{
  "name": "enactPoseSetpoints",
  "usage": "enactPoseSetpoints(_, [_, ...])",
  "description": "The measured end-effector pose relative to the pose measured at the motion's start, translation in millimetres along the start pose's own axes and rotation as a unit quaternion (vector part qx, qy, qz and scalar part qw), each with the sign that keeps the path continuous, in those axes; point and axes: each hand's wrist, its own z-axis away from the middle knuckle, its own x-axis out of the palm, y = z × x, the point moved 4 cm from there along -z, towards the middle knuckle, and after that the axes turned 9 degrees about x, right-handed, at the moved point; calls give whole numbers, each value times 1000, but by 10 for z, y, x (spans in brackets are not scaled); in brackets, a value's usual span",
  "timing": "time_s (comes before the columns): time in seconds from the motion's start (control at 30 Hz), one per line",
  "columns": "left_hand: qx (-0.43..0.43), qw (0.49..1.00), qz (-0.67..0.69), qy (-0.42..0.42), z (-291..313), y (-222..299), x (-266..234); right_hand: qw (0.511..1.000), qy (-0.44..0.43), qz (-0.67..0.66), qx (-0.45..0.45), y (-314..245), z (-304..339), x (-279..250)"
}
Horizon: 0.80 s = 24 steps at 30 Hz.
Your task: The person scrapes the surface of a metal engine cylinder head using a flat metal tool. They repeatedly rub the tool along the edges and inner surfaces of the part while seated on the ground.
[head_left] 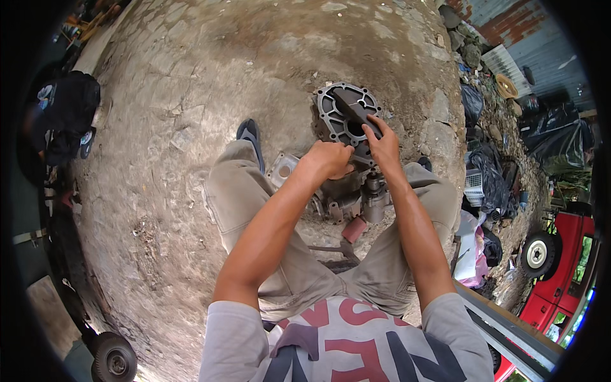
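Note:
A grey cast-metal gearbox housing (326, 120) stands on the ground between my legs, its round ribbed flange with bolt holes facing up. Across that flange lies a dark flat bar (352, 109), slanting from upper left to lower right. My right hand (384, 148) grips the bar's near end, fingers on top. At the near edge of the housing, my left hand (330, 159) is closed with its fingers curled against the metal; its palm side is hidden. Closer to me, a reddish-brown block (354, 229) sits by the housing's lower parts.
A flat metal cover (283, 167) lies left of the housing, near my sandalled foot (250, 137). Black bags (489, 175) and other clutter line the right side, with a red vehicle (560, 280) beyond. A dark backpack (70, 114) and a tyre (114, 360) are at left.

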Motion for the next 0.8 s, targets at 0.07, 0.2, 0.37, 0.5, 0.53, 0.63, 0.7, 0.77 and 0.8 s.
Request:
enactPoseSetpoints(0.07, [3, 1000, 3, 3, -4, -28, 12, 1000, -6, 0, 12, 34, 21, 34])
enactPoseSetpoints(0.2, [4, 1000, -1, 0, -10, -22, 33, 995, 27, 81, -56, 168, 101, 105])
enactPoseSetpoints(0.37, [3, 1000, 5, 1, 22, -37, 24, 988, 29, 116, -101, 299, 166, 159])
enactPoseSetpoints(0.5, [-12, 1000, 2, -10, 41, -73, 23, 988, 17, 123, -87, 295, 186, 165])
enactPoseSetpoints(0.53, [-10, 1000, 4, -8, 43, -81, 26, 989, 16, 121, -87, 289, 195, 162])
enactPoseSetpoints(0.63, [-6, 1000, 5, 0, 56, -91, 35, 989, 11, 128, -76, 302, 190, 164])
enactPoseSetpoints(0.7, [-4, 1000, 2, 3, 61, -91, 31, 990, 4, 124, -72, 295, 197, 157])
enactPoseSetpoints(0.77, [-1, 1000, -4, 4, 73, -82, 5, 989, -1, 124, -75, 284, 212, 158])
enactPoseSetpoints(0.8, [-3, 1000, -5, 1, 81, -79, 3, 989, -2, 126, -80, 278, 223, 162])
